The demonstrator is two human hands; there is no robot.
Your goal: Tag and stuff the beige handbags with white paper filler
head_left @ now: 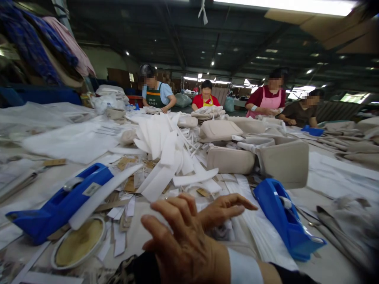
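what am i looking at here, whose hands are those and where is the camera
This is a single picture from a camera worn on a person's head, looking forward and down, so it shows roughly what that person sees. The right hand and left hand at the bottom are the wearer's own. The right lies in front of the left, and neither appears to hold anything. Spread over the work table are white strips, beige padded pieces and two blue tape dispensers. Across the table, a co-worker in a green apron stands among others.
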